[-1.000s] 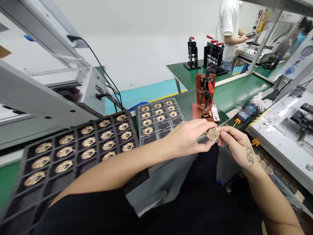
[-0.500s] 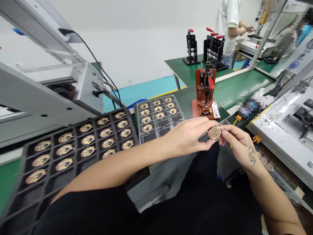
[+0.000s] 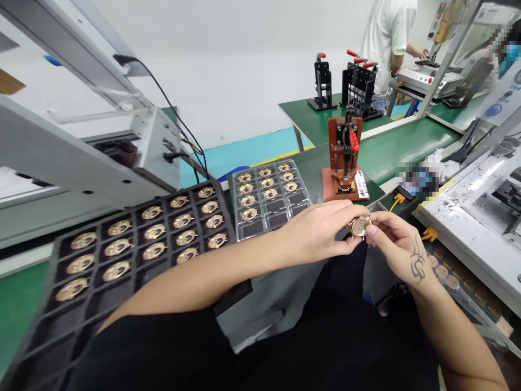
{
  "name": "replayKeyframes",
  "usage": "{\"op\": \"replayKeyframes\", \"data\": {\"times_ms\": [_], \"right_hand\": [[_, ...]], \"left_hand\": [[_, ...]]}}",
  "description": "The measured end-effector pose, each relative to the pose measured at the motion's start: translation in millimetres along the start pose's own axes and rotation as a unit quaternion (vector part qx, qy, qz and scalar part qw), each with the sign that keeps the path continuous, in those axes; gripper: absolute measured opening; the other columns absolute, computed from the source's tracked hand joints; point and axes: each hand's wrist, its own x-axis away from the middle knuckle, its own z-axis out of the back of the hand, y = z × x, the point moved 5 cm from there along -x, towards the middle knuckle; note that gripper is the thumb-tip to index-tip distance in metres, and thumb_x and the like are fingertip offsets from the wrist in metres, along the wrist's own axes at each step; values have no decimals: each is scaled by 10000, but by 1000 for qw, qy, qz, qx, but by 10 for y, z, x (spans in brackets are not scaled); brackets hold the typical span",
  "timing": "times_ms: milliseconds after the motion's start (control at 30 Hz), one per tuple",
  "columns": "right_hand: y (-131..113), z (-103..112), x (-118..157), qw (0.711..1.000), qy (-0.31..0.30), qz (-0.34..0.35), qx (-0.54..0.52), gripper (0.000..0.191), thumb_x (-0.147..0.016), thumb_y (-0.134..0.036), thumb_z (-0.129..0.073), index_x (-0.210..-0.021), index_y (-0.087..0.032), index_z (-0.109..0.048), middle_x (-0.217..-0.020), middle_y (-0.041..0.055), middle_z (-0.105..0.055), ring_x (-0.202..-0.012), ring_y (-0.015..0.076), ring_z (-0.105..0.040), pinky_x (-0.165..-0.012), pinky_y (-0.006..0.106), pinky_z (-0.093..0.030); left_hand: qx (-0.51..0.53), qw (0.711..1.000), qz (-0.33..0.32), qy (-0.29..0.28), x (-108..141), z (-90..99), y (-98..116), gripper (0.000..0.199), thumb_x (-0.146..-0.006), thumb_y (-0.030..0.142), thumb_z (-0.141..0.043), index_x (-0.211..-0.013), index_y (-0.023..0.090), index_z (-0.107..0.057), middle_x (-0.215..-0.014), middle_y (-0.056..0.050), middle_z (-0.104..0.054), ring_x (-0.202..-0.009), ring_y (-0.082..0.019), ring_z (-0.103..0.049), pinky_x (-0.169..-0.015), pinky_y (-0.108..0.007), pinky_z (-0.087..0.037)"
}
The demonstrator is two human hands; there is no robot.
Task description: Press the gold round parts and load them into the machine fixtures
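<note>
Between my two hands is a round rose-gold watch case, its engraved back turned up toward me. My left hand pinches its left edge between thumb and fingers. On the other side my right hand grips the right edge, the thumb lying on the rim of the back. Just beyond my hands stands a red-brown toggle press with a red handle. A clear plastic tray holding several gold watch cases lies past my left wrist. More gold cases sit in the black compartment tray under and beyond my left forearm.
A grey machine frame rises at the left. On the far green table stand black toggle presses, near a co-worker in a white shirt. A white machine and round discs in a tray are at right.
The watch case has tilted in my hands, so its back now faces up at a flatter angle. The view has shifted slightly left. The co-worker's hand has moved down onto the far machine.
</note>
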Motion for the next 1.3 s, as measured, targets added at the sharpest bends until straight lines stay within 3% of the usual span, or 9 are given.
{"op": "replayKeyframes", "data": {"times_ms": [133,233,433,533,667,800,967,1133,1300], "right_hand": [[22,-11,-2,1000,4,-7,-3,290,-1001,-513,-760,-1080,-235,-774,-925,50,-805,-695,174,-705,-658,327,-637],[50,-42,1,1000,-10,-6,-1,287,-1006,-508,-755,-1070,-230,-783,-881,45,-799,-679,175,-708,-626,316,-632],[393,-77,95,994,-85,0,72,274,-1010,-470,-762,-1166,-250,-812,-1059,83,-836,-886,237,-792,-835,380,-678],[683,15,124,986,-90,-21,141,376,-981,-532,-772,-1242,-263,-804,-1089,96,-839,-932,277,-805,-922,454,-671],[872,175,171,981,-78,-68,163,442,-917,-653,-774,-1189,-309,-820,-1034,114,-842,-921,347,-820,-911,539,-679],[893,259,191,977,-55,-122,163,363,-887,-656,-798,-1130,-388,-832,-1040,141,-840,-928,370,-828,-829,505,-693],[940,246,165,975,-57,-122,175,400,-845,-680,-814,-1096,-369,-842,-992,136,-841,-892,370,-819,-823,514,-680],[1057,298,235,975,-61,-123,173,560,-847,-733,-765,-1155,-270,-825,-998,102,-845,-892,317,-816,-839,431,-670],[1097,330,271,977,-61,-120,168,552,-900,-696,-744,-1181,-227,-819,-991,101,-843,-865,270,-803,-799,356,-656]], "left_hand": [[266,956,122,-31,48,-60,-123,566,-885,213,-835,-1380,215,-560,-1012,-17,-739,-816,-157,-760,-746,-298,-651],[431,880,199,-14,145,-152,-206,446,-906,231,-853,-1265,186,-593,-1035,-61,-767,-870,-174,-800,-800,-332,-688],[494,818,292,27,604,-412,-358,331,-904,343,-897,-1002,151,-646,-912,-72,-794,-784,-168,-792,-769,-346,-672],[411,846,335,55,1053,-253,-599,291,-912,337,-869,-1001,145,-669,-941,-87,-801,-797,-164,-779,-768,-339,-650],[98,887,432,132,1947,547,-960,195,-991,332,-725,-1063,151,-709,-1009,-100,-803,-885,-194,-761,-837,-361,-617],[-224,787,570,72,2896,1280,-1112,178,-1000,237,-613,-1083,140,-738,-1114,-131,-801,-1010,-245,-726,-958,-379,-546],[-265,731,628,18,3536,1318,-1112,131,-906,208,-664,-933,150,-778,-987,-118,-817,-941,-274,-730,-936,-367,-525],[-277,716,640,-29,3477,1179,-1274,236,-891,254,-653,-689,178,-747,-792,-143,-772,-915,-334,-749,-933,-397,-536],[-280,780,559,-13,2651,1009,-1657,320,-1001,339,-568,-1073,188,-842,-1151,-145,-801,-1181,-317,-710,-1102,-396,-500]]}}
